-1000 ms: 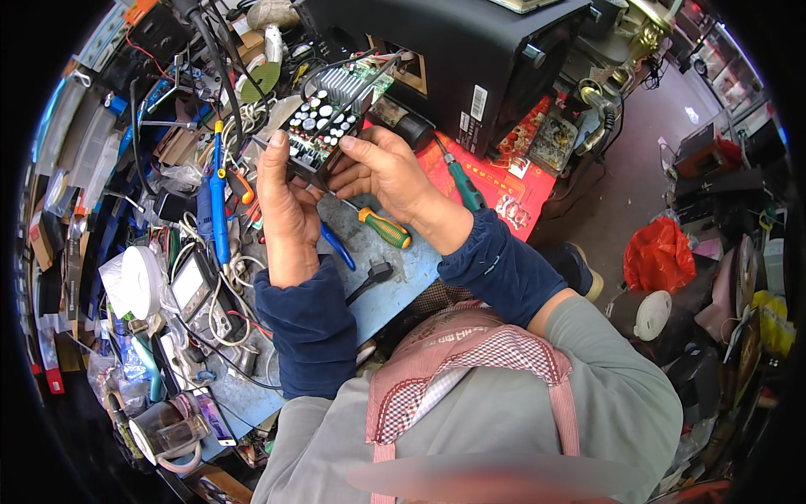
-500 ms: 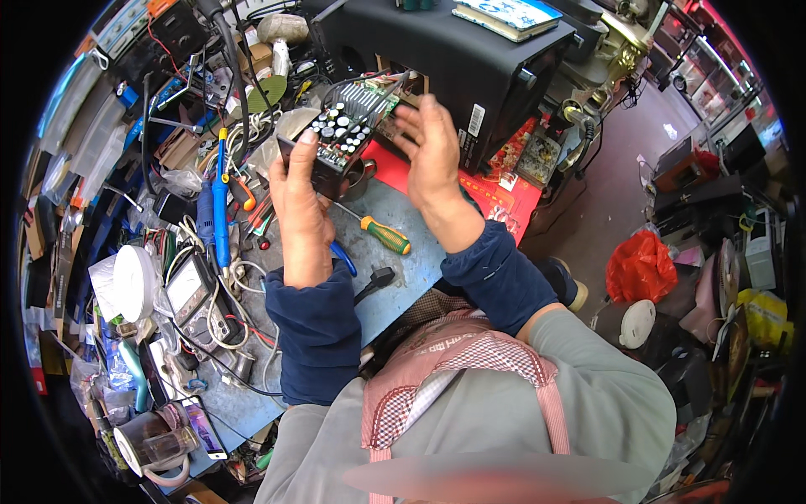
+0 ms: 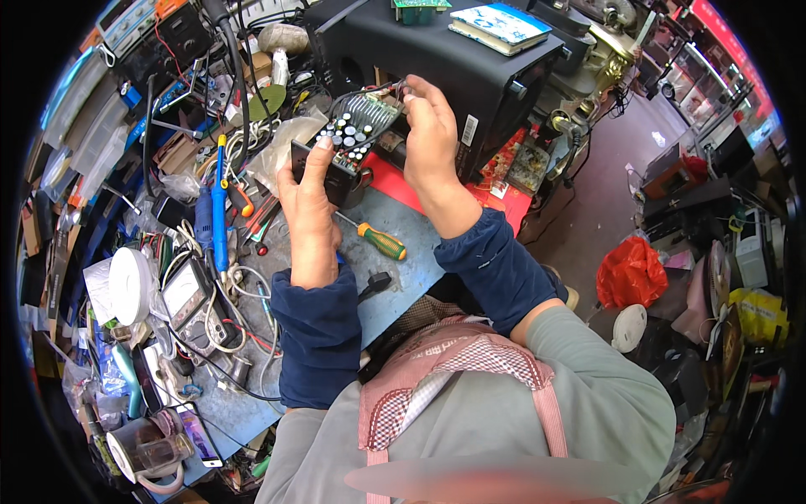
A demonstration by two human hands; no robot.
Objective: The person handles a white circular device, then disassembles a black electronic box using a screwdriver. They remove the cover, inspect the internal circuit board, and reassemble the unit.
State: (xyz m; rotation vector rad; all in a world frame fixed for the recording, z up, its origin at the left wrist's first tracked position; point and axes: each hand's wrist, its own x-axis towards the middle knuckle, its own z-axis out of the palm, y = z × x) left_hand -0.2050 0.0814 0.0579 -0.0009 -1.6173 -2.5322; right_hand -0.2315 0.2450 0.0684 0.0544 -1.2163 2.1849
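My left hand (image 3: 309, 206) grips the near end of a circuit board module (image 3: 346, 134), its thumb on the top edge. The board carries several round capacitors with pale tops and a finned metal heat sink; it is held tilted above the bench. At its far right corner my right hand (image 3: 432, 143) has thumb and forefinger drawn together on a dark wire (image 3: 395, 85), with the other fingers partly hidden. Below the board lies a green and yellow screwdriver (image 3: 384, 241) on the blue bench top (image 3: 403, 290). A black plug (image 3: 376, 284) is near my left sleeve.
A big black speaker cabinet (image 3: 420, 42) stands beyond my hands, with a notebook (image 3: 499, 27) and a green circuit board (image 3: 420, 10) on top. To the left are a blue soldering iron (image 3: 220, 210), a meter (image 3: 186, 294) and tangled cables. A glass mug (image 3: 151, 449) and phone (image 3: 199, 434) are near.
My right hand has gone from spread fingers beside the board to a pinch on the wire at its far corner. The board, in my left hand, has shifted slightly right and nearer.
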